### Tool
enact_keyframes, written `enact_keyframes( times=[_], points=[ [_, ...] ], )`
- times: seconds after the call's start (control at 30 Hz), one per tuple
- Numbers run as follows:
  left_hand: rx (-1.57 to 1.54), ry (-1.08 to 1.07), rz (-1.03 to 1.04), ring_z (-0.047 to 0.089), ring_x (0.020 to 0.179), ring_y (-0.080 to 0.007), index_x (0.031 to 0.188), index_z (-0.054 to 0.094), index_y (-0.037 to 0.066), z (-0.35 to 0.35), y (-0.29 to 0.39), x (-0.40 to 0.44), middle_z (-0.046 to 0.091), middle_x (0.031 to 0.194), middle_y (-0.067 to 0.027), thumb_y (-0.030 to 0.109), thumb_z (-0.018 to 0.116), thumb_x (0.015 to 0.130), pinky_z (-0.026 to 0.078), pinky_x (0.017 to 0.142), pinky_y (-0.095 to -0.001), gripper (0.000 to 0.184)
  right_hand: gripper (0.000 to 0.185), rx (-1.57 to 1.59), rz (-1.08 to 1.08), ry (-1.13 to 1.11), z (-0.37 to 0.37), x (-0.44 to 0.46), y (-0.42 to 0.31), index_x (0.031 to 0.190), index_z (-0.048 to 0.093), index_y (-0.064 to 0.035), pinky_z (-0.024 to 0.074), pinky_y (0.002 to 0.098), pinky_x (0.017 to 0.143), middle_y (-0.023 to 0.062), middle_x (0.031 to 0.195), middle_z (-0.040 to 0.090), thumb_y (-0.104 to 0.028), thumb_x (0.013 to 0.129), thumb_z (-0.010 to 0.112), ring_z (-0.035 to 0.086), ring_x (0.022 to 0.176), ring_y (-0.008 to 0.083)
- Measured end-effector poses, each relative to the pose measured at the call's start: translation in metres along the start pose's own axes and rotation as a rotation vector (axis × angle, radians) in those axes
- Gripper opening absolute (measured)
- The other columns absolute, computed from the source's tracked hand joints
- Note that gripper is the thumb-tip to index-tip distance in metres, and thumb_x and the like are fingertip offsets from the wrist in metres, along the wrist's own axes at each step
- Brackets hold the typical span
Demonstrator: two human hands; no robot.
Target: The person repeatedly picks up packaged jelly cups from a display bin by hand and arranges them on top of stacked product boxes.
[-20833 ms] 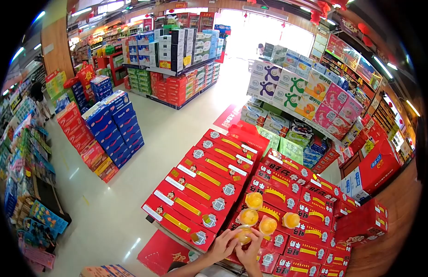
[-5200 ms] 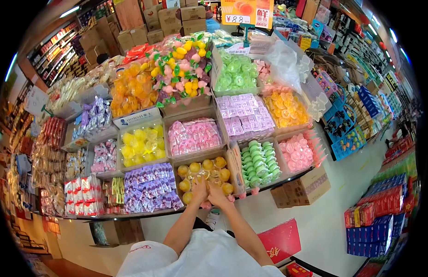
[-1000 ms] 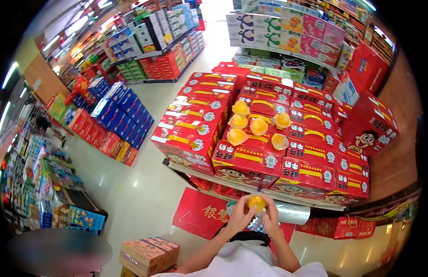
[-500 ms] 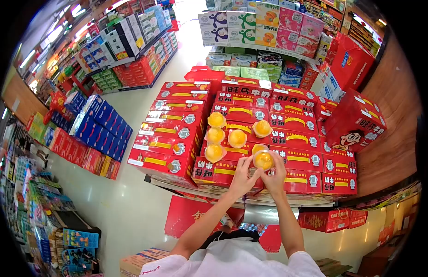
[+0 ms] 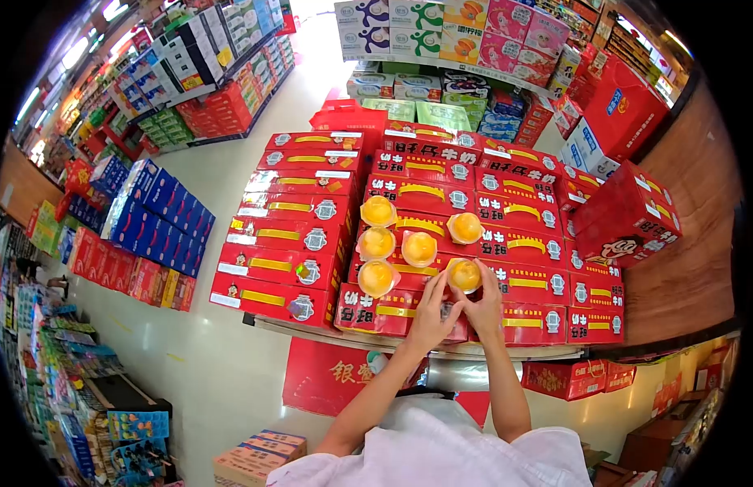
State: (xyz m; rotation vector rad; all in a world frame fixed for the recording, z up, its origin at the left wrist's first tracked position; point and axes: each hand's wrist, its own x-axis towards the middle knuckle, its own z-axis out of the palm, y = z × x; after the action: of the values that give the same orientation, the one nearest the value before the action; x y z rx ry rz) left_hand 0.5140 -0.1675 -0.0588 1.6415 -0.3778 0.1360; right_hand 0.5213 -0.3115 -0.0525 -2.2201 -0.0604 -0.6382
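A yellow jelly cup (image 5: pixel 464 276) sits low over the red milk cartons (image 5: pixel 528 282), between my two hands. My left hand (image 5: pixel 432 312) touches its left side with the fingertips. My right hand (image 5: pixel 482 304) curls round its right side. Both hands hold it, and the fingers hide its lower edge. Farther left and behind, several more yellow cups in clear packaging rest on the cartons, among them one at the back left (image 5: pixel 378 212), one in the middle (image 5: pixel 419 248), one at the front left (image 5: pixel 377 277) and one to the right (image 5: pixel 465 228).
Long red boxes with yellow handles (image 5: pixel 271 264) lie left of the cups. A tall red carton (image 5: pixel 628 219) stands at the right. Stacked blue boxes (image 5: pixel 161 215) are across the aisle at left. A cardboard box (image 5: pixel 259 457) is on the floor near me.
My hands have carried the jelly cup forward from near my body to the red cartons, level with the front of the group of cups. The view has shifted too.
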Motion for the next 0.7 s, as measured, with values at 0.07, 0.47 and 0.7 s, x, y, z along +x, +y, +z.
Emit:
enact_keyframes(
  times=[0.07, 0.47, 0.7],
  points=[
    [0.082, 0.011, 0.038, 0.055, 0.121, -0.0370, 0.144, 0.038, -0.007, -0.002, 0.004, -0.001, 0.048, 0.136, -0.0266, 0.012, 0.069, 0.088, 0.048, 0.098, -0.0379, 0.067, 0.072, 0.000, 0.058, -0.037, -0.002, 0.000, -0.004, 0.136, 0.053, -0.0046, 0.0478, 0.0408, 0.095, 0.0179, 0.121, 0.062, -0.017, 0.071, 0.084, 0.059, 0.111, 0.0332],
    [-0.186, 0.040, -0.027, 0.060, 0.115, -0.0232, 0.142, 0.042, -0.004, -0.002, 0.000, -0.003, 0.052, 0.135, -0.0200, 0.007, 0.071, 0.087, 0.053, 0.093, -0.0337, 0.063, 0.085, 0.087, 0.152, -0.066, 0.001, 0.000, -0.001, 0.141, 0.049, -0.0066, 0.0497, 0.0386, 0.089, 0.0168, 0.116, 0.064, -0.022, 0.067, 0.089, 0.063, 0.103, 0.0304],
    [0.050, -0.412, 0.237, 0.055, 0.127, -0.0224, 0.145, 0.046, 0.008, -0.114, 0.092, -0.053, 0.042, 0.152, -0.0147, 0.006, 0.071, 0.086, 0.046, 0.101, -0.0340, 0.064, 0.079, 0.069, 0.083, -0.032, -0.001, 0.004, -0.005, 0.138, 0.050, -0.0024, 0.0486, 0.0383, 0.094, 0.0180, 0.122, 0.063, -0.023, 0.071, 0.087, 0.062, 0.110, 0.0296]
  ],
)
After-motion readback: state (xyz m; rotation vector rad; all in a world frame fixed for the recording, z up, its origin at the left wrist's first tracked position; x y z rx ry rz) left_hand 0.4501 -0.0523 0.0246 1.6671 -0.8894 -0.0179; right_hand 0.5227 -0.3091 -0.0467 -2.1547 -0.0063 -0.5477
